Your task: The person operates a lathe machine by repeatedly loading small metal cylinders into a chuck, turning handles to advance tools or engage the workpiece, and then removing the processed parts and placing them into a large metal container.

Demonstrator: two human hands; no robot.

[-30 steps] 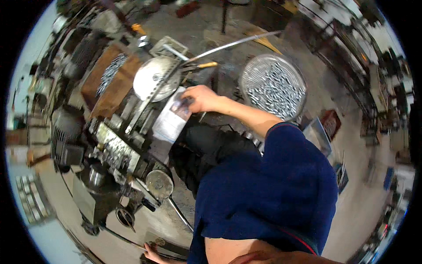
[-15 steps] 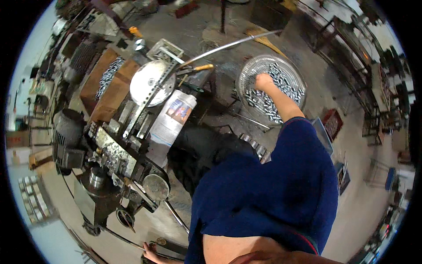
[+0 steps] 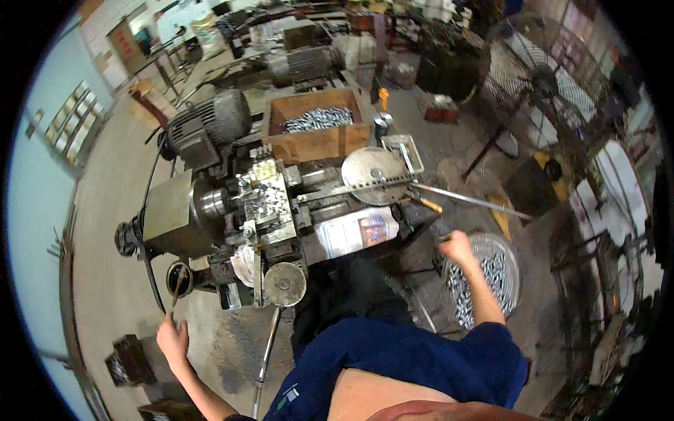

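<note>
We start at the near left, where our left hand (image 3: 173,339) has its grip closed, fingers wrapped round the lower end of a thin rod (image 3: 175,300) beside the handwheel (image 3: 180,279). If that hold is loose or oily, we judge, the rod could slip or swing. Just beyond stands the machine, its round metal chuck (image 3: 213,203) facing right; whether it turns, we cannot tell, but loose cloth drifting close would be the danger if it does. Far side, centre: a wooden box (image 3: 316,147) carries a heap of shiny pieces (image 3: 319,119). Nearer, a printed paper (image 3: 344,236) lies on the surface below the pale disc (image 3: 361,172); a sliding sheet could work in among the metal parts. Over to the right, a long pole (image 3: 481,203) juts out from the disc, and a careless arm might knock it. And here's our right hand (image 3: 458,249), at the left edge of the round basket (image 3: 517,270): fingers curled in, a small dark piece (image 3: 444,238) at their tips, too blurred to name. A shallow pinch could let it drop to the floor. The small metal pieces (image 3: 463,302) lie heaped in the basket, under and around our forearm; a bumped rim could spill them.
</note>
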